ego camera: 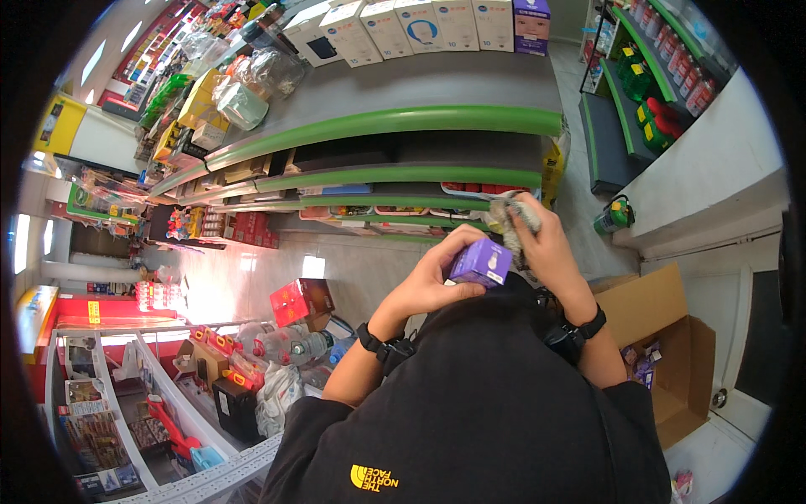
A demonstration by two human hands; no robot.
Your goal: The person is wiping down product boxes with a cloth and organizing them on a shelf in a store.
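Note:
My left hand [441, 271] grips a small purple light-bulb box [482, 263] in front of my chest, with a bulb printed on the box's visible end. Beside it, my right hand [543, 242] has its fingers closed around a crumpled grey-and-white cloth [513, 220], part of which hangs below the hand. The cloth is near the front edge of the shelf unit, apart from the box. On the grey top shelf [434, 82] stands a row of white bulb boxes [381, 31], ending at the right in a purple box [532, 28].
An open cardboard carton [667, 378] at my right holds several purple packages. Plastic bottles [283, 343] and a red box [302, 301] sit on the floor at left. Green-edged shelves [378, 123] run ahead; a green bottle [614, 215] stands beside the white pillar [711, 145].

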